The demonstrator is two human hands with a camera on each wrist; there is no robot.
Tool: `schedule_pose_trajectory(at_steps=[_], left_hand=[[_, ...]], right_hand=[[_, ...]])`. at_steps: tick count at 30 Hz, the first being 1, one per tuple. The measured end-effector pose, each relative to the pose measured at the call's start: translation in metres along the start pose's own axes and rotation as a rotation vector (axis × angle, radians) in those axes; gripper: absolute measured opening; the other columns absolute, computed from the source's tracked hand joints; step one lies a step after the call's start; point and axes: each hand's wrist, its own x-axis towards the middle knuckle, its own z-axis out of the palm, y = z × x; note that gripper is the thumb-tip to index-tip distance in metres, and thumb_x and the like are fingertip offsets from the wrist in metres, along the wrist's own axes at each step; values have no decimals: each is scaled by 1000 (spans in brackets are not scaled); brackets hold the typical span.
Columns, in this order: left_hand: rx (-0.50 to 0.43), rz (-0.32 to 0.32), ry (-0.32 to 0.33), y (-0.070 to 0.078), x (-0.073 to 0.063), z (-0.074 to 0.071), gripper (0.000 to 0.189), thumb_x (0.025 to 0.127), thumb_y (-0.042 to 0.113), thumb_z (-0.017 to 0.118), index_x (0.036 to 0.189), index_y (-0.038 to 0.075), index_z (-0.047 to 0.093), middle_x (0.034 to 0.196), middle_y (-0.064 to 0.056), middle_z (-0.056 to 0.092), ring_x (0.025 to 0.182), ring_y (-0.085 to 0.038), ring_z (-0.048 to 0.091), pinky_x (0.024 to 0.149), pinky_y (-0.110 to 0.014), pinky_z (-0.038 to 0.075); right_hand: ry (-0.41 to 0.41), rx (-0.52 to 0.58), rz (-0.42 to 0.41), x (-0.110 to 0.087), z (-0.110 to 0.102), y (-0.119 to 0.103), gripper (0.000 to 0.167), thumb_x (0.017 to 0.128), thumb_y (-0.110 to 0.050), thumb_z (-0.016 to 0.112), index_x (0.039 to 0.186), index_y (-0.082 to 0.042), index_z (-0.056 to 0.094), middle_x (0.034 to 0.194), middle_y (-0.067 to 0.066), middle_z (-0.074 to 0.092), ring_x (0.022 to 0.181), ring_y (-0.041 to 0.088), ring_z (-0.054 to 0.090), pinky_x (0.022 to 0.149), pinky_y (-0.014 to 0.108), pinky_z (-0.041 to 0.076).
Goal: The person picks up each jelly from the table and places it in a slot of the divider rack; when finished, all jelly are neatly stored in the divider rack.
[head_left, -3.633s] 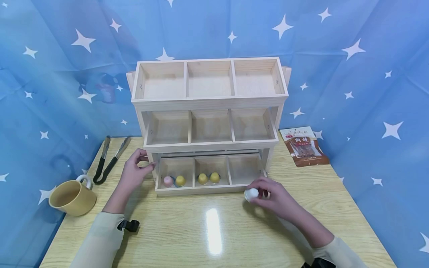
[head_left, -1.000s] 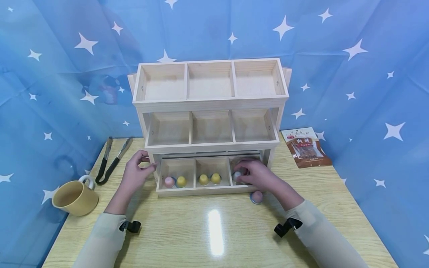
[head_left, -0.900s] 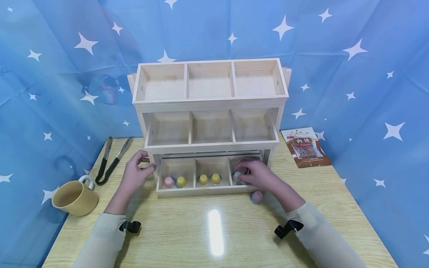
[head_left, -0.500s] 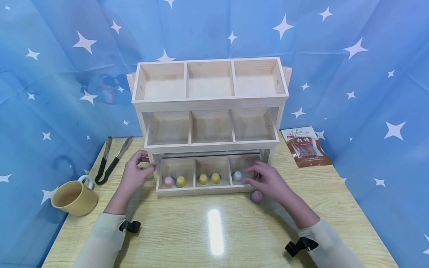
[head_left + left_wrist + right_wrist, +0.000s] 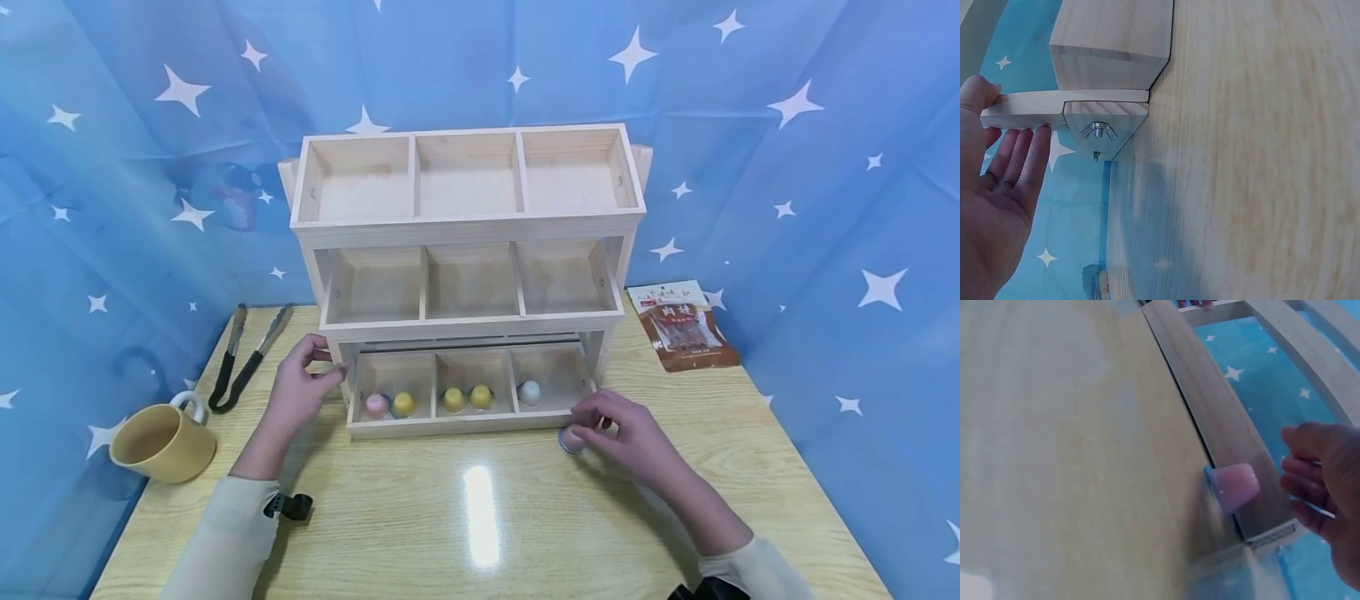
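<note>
A three-tier wooden rack (image 5: 471, 232) stands mid-table, each tier split into three compartments. My left hand (image 5: 302, 385) holds its left side post (image 5: 1025, 109), thumb on one face and fingers on the other. My right hand (image 5: 626, 435) hovers at the rack's lower right corner, fingers loosely bent, a gap between them and a pink jelly cup (image 5: 1237, 487) in the right wrist view. That cup stands lid-down on the table, against the bottom tier's front. A white jelly cup (image 5: 528, 392) sits in the bottom right compartment.
In the bottom tier, a pink cup (image 5: 377, 406) and a yellow cup (image 5: 404, 405) share the left compartment; two yellow cups (image 5: 453, 399) occupy the middle one. A yellow mug (image 5: 162, 443) and black-handled tongs (image 5: 243, 375) lie left. A brown spice packet (image 5: 682, 326) lies right.
My right hand has carried the white jelly cup into the bottom right compartment, let it go, and moved back right and toward me, over the pink cup. The left hand stays on the post.
</note>
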Motion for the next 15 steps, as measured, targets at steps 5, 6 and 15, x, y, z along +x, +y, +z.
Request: schedule_pose_trajectory(at_steps=[5,6,15], left_hand=[[6,12,4,-1,0,-1,31,105,14,79,130,4,64,120,-16,69,112,-21,65,81,-21,63],[7,14,4,-1,0,-1,31,104,14,79,130,3,64,119,-16,69,112,-20,65,81,-21,63],[3,17,5,-3,0,0,30,105,13,78,129,3,64,120,-17,69,110,-14,65,82,-21,63]], right_hand=[[1,-9,7,-10,4,1,26,91,-2,89,114,-12,81,104,-4,78,90,7,71,78,30,64],[9,-11,-2,-12,5,2,28,90,1,89,114,-10,81,104,-3,78,89,8,71,77,31,64],[36,-7,-28,-22,12,8,37,84,10,90,115,-9,81,106,-2,77,90,9,71,75,33,65]])
